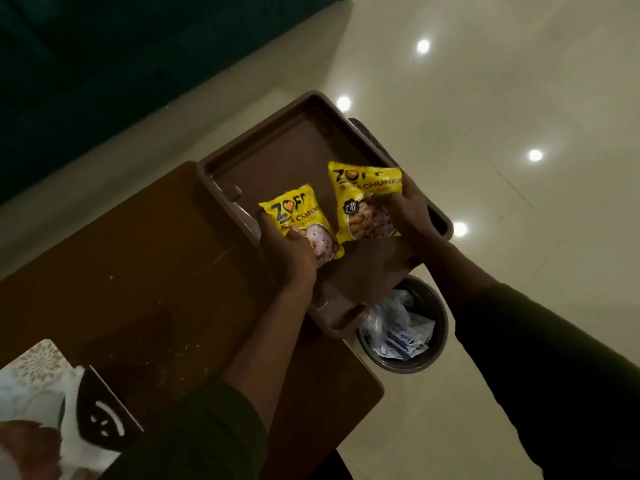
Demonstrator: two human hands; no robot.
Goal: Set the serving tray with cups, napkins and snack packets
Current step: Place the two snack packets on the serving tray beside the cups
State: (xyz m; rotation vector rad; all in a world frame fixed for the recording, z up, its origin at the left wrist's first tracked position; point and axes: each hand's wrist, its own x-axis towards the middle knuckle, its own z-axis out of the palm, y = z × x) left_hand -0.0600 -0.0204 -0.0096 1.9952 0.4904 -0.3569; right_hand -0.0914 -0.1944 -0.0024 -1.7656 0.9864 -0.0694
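A scuffed dark wooden table (145,271) carries a brown plastic serving tray (277,147) overhanging its far corner. Beside the table, a round bin (438,327) holds crumpled wrappers. On the tray lie two glossy yellow snack packets: the left hand (289,252) grips the left packet (301,220), the right hand (407,211) pinches the right packet (363,199). Hands partly hide both labels.

I see from one head camera, tilted, looking steeply down. It sits close over the bench (138,271) and the floor (519,98) beyond.
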